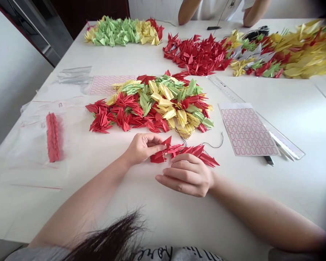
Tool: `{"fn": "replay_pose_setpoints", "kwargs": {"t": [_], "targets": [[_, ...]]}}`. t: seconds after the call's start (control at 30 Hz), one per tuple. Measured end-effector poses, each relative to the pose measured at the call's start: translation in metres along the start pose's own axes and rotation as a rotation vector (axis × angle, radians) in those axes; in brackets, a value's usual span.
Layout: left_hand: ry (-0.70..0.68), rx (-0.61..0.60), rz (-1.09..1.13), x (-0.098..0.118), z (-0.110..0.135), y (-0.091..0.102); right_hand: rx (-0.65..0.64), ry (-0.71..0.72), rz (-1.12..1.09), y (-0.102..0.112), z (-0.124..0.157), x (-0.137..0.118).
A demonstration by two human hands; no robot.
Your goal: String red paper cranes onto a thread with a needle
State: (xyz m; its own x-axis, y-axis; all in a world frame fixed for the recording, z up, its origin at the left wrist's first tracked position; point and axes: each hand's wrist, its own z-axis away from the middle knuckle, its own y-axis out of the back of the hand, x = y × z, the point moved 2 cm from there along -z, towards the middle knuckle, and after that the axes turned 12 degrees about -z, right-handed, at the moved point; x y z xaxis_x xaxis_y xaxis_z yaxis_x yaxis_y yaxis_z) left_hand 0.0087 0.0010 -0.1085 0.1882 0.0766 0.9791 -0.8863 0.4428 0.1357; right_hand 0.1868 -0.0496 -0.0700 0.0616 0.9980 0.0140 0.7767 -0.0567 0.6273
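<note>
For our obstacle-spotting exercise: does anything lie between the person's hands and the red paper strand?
Nothing visible does. The left hand pinches the red paper strand at its left end; the right hand rests against its near side.

Four crane piles [152, 103]; two sticker sheets [246, 130]; one ruler [228, 90]; one red crane string [195, 150]; one bagged red stack [53, 136]
</note>
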Motion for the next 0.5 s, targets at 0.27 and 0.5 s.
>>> {"fn": "replay_pose_setpoints", "kwargs": {"t": [0.27,0.5], "targets": [[0.004,0.042,-0.044,0.002,-0.002,0.003,0.34,-0.522,-0.339,-0.005,0.014,0.011],[0.059,0.011,0.039,0.005,-0.002,0.004,0.56,-0.882,-0.442,-0.014,0.027,0.021]]}}
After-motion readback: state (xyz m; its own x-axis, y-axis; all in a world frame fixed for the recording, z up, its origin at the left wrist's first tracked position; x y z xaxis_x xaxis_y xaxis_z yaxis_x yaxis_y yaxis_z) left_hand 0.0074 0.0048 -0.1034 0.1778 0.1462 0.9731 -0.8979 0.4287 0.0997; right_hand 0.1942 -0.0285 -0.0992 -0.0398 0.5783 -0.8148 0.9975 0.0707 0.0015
